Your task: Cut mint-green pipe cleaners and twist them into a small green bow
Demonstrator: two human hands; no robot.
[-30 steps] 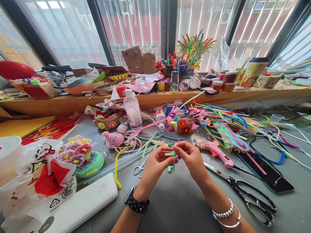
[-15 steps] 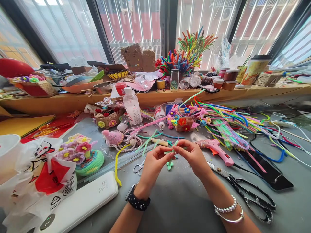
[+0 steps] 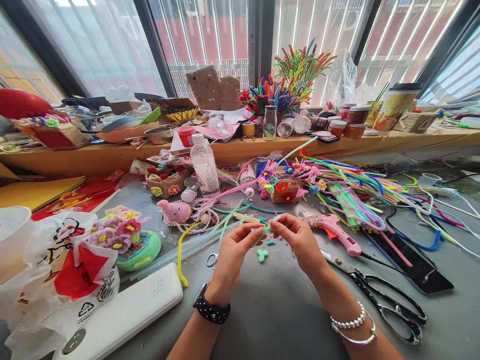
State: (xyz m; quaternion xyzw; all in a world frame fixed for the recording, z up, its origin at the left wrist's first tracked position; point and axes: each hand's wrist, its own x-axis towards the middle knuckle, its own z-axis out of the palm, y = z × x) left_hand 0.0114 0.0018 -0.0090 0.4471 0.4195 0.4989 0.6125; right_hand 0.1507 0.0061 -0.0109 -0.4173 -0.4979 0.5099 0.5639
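My left hand (image 3: 240,246) and my right hand (image 3: 296,239) meet over the middle of the grey table, fingertips pinched on a short light green pipe cleaner (image 3: 267,229). Part of it is hidden by my fingers. Just below on the table lies a small green looped pipe-cleaner piece (image 3: 262,255), with a tiny teal bit (image 3: 270,243) beside it. Small scissors (image 3: 212,259) show partly behind my left wrist. To the right of my right hand rests a pink glue gun (image 3: 335,232), and large black-handled scissors (image 3: 378,295) lie near my right forearm.
A bundle of coloured pipe cleaners (image 3: 352,200) spreads at the right, over a dark phone (image 3: 416,267). A clear bottle (image 3: 204,167), a flower basket (image 3: 279,187) and a pink crocheted piece (image 3: 174,211) stand behind. A white power bank (image 3: 131,315) and plastic bag (image 3: 71,265) occupy the left.
My fingers have shifted slightly along the green pipe cleaner, and my hands have tilted a little. The looped green piece and teal bit on the table show more plainly now.
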